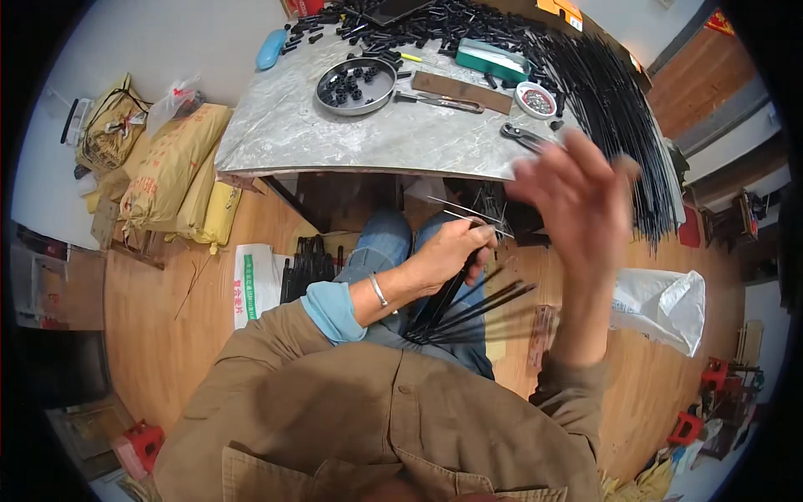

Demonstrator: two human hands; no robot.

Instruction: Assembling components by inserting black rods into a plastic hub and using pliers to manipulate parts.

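Here's the left hand (458, 253), one fist closed around black rods (442, 299), too many and too blurred to count, just in front of the grey table's (280, 138) near edge; at least two thin pale rods (452, 206) poke out by its fingers. And the right hand (577, 188), one blur, fingers spread, visibly holding nothing, up over the table's near right corner! On the table: one round metal dish (381, 105) of black pieces left of centre, one small bowl (535, 100) and one pliers (520, 135) towards the right, one green box (493, 63) farther back, one blue case (270, 50) at the far left.
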